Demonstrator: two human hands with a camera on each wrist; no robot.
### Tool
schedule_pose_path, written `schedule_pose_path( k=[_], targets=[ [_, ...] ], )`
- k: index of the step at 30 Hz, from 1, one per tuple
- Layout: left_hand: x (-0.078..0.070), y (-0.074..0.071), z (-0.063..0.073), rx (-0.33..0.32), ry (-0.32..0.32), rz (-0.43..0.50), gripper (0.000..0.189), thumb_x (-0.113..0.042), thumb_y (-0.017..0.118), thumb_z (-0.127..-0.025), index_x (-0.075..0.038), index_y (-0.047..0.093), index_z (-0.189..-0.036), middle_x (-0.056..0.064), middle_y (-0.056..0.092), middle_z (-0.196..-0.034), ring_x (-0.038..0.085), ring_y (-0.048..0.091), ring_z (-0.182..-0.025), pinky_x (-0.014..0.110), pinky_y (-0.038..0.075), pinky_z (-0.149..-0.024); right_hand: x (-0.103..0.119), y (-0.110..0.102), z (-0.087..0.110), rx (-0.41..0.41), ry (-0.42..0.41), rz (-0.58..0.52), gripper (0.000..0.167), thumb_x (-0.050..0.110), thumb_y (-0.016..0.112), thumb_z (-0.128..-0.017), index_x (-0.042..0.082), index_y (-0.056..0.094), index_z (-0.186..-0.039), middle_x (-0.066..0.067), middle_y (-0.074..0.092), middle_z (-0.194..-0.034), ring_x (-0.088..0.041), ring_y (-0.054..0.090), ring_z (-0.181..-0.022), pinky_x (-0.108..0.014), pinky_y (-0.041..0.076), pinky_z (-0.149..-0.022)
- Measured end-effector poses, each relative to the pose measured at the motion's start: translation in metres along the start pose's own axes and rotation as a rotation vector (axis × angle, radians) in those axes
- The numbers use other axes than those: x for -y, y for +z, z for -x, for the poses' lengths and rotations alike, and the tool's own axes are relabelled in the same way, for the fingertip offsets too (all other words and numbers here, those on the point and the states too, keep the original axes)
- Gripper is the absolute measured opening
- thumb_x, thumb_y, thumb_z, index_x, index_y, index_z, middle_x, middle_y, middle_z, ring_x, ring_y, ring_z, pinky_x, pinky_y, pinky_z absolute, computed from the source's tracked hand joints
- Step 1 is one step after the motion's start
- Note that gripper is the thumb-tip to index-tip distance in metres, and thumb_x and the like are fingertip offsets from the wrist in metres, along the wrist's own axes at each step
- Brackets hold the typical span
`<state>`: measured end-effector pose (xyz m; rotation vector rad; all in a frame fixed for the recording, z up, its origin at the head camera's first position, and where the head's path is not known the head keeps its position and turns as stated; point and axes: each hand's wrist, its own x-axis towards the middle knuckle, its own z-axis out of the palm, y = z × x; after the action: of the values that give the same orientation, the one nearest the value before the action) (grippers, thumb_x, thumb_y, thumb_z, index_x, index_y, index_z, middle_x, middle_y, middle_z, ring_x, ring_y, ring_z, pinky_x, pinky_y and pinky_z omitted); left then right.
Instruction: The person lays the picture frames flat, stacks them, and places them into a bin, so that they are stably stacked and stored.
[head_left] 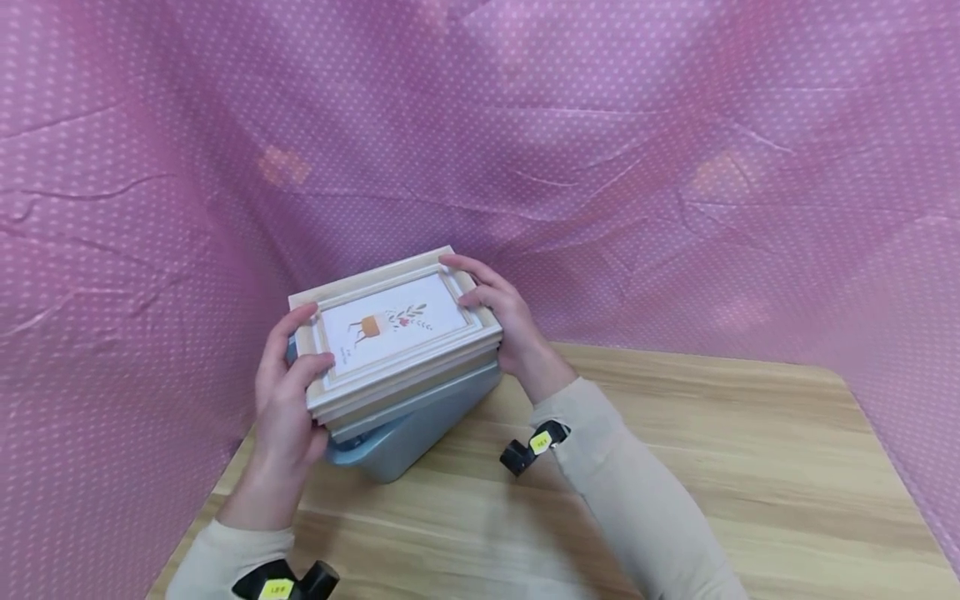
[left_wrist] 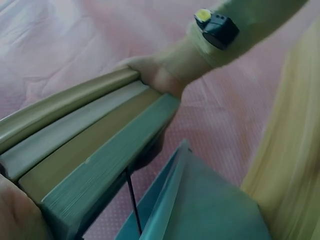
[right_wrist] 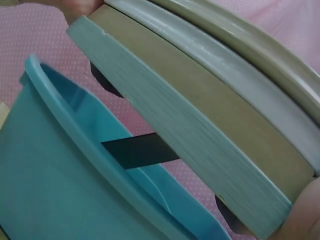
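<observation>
My two hands hold a stack of picture frames above a blue plastic bin [head_left: 427, 437]. The top picture frame [head_left: 397, 321] is cream and white, with a deer and leaves printed on white paper. My left hand [head_left: 283, 392] grips the stack's left end, thumb and fingertips at its upper face and side. My right hand [head_left: 510, 321] grips the opposite end, with fingers over the top border. In the right wrist view the lowest picture frame [right_wrist: 175, 135] has a blue-green edge, and a black strip [right_wrist: 145, 150] sticks out below it, overlapping the bin's mouth.
The bin stands on a wood-grain table [head_left: 690, 442], near its far left corner. Pink dotted cloth [head_left: 600, 183] hangs behind and on both sides. Black wrist cameras are strapped over the beige sleeves [head_left: 637, 492].
</observation>
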<state>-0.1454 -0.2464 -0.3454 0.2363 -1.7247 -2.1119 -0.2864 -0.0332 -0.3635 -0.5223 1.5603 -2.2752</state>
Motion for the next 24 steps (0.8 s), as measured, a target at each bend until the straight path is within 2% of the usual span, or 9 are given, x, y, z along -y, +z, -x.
schedule_pose_path(
  k=[2, 4, 6, 8, 10, 15, 21, 24],
  targets=[
    [0.0, -0.003, -0.003, 0.014, -0.01, -0.05, 0.062, 0.008, 0.045, -0.097, -0.022, 0.055, -0.151, -0.001, 0.03, -0.166, 0.029, 0.038, -0.145, 0.032, 0.051, -0.1, -0.001, -0.001, -0.003, 0.004, -0.003, 0.013, 0.068, 0.009, 0.055, -0.087, 0.017, 0.058, -0.155, 0.009, 0.035, -0.176, -0.027, 0.025, -0.165, -0.059, 0.018, -0.135],
    [-0.001, -0.006, -0.007, 0.023, -0.026, -0.106, 0.063, 0.006, 0.047, -0.097, -0.022, 0.056, -0.152, -0.004, 0.021, -0.17, 0.033, 0.031, -0.151, 0.041, 0.046, -0.113, -0.001, -0.003, -0.007, 0.011, -0.005, 0.031, 0.068, 0.009, 0.055, -0.087, 0.016, 0.058, -0.154, 0.008, 0.035, -0.176, -0.028, 0.026, -0.165, -0.059, 0.019, -0.135],
    [-0.001, -0.01, -0.01, 0.025, -0.04, -0.16, 0.062, 0.004, 0.049, -0.096, -0.022, 0.056, -0.151, -0.007, 0.009, -0.173, 0.035, 0.021, -0.158, 0.053, 0.033, -0.126, -0.002, -0.004, -0.011, 0.022, 0.0, 0.051, 0.068, 0.009, 0.056, -0.087, 0.016, 0.059, -0.154, 0.007, 0.036, -0.176, -0.03, 0.027, -0.164, -0.061, 0.022, -0.133],
    [-0.001, -0.013, -0.014, 0.022, -0.05, -0.214, 0.061, 0.002, 0.052, -0.096, -0.021, 0.055, -0.152, -0.01, -0.002, -0.175, 0.035, 0.01, -0.162, 0.06, 0.016, -0.132, -0.002, -0.005, -0.015, 0.03, 0.015, 0.074, 0.067, 0.01, 0.056, -0.086, 0.017, 0.06, -0.153, 0.007, 0.037, -0.175, -0.031, 0.029, -0.162, -0.062, 0.027, -0.131],
    [0.0, -0.016, -0.017, 0.013, -0.061, -0.261, 0.059, 0.0, 0.053, -0.096, -0.02, 0.056, -0.152, -0.01, -0.006, -0.176, 0.036, 0.007, -0.164, 0.061, 0.01, -0.134, -0.002, -0.006, -0.019, 0.04, 0.033, 0.096, 0.066, 0.01, 0.056, -0.086, 0.017, 0.062, -0.151, 0.007, 0.038, -0.174, -0.032, 0.033, -0.159, -0.061, 0.033, -0.127],
    [0.002, -0.022, -0.026, 0.028, -0.09, -0.305, 0.057, 0.0, 0.055, -0.098, -0.016, 0.054, -0.152, -0.007, -0.011, -0.174, 0.037, 0.01, -0.162, 0.058, 0.015, -0.135, -0.005, -0.008, -0.029, 0.065, 0.09, 0.137, 0.065, 0.009, 0.055, -0.086, 0.017, 0.063, -0.15, 0.01, 0.036, -0.175, -0.033, 0.038, -0.156, -0.056, 0.04, -0.12],
    [0.003, -0.026, -0.033, 0.024, -0.115, -0.349, 0.05, -0.002, 0.06, -0.098, -0.018, 0.058, -0.145, 0.0, -0.007, -0.175, 0.041, 0.015, -0.159, 0.058, 0.026, -0.131, -0.008, -0.01, -0.042, 0.096, 0.125, 0.181, 0.064, 0.009, 0.056, -0.087, 0.017, 0.064, -0.15, 0.009, 0.034, -0.177, -0.034, 0.044, -0.149, -0.051, 0.045, -0.114],
    [0.005, -0.027, -0.035, 0.019, -0.113, -0.363, 0.048, -0.003, 0.063, -0.098, -0.017, 0.059, -0.144, 0.003, -0.006, -0.175, 0.043, 0.015, -0.16, 0.059, 0.028, -0.131, -0.009, -0.012, -0.049, 0.098, 0.12, 0.218, 0.061, 0.012, 0.058, -0.088, 0.017, 0.065, -0.148, 0.007, 0.036, -0.176, -0.034, 0.045, -0.149, -0.055, 0.043, -0.119]
  ],
)
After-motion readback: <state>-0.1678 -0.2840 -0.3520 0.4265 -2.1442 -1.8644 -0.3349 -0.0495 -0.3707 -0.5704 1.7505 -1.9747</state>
